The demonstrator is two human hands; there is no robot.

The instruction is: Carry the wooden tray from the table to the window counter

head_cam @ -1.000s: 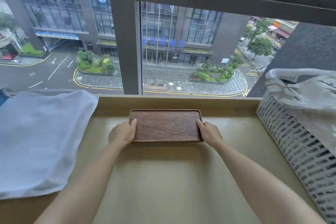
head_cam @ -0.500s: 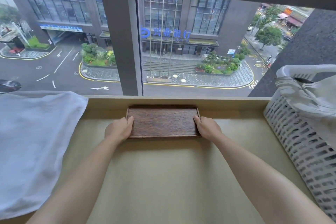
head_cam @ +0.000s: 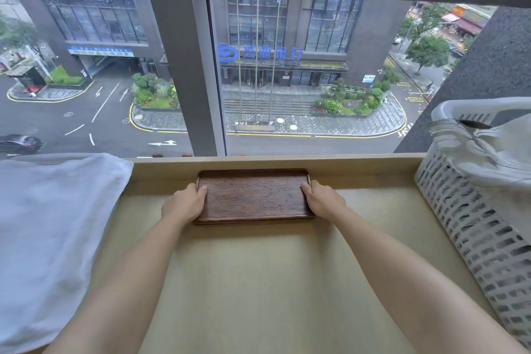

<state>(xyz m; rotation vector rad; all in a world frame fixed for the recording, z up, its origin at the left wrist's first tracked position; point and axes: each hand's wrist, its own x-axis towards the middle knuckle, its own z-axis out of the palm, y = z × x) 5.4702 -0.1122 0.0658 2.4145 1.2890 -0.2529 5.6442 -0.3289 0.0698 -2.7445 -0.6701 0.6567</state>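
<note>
A dark wooden tray [head_cam: 253, 195], rectangular with rounded corners and empty, lies flat on the beige window counter [head_cam: 258, 282], its far edge close to the counter's raised back lip under the glass. My left hand [head_cam: 184, 204] grips the tray's left short end, thumb on top. My right hand [head_cam: 323, 200] grips the right short end the same way. Both forearms stretch forward over the counter.
A white folded towel [head_cam: 48, 233] covers the counter's left side. A white slotted plastic laundry basket [head_cam: 485, 227] with pale cloth in it stands at the right. A dark window frame post [head_cam: 184, 66] rises behind the tray; the street lies far below.
The tray has been pushed a little farther toward the window and sits low on the counter. Both hands keep the same hold on its ends. My view has tilted slightly upward.
</note>
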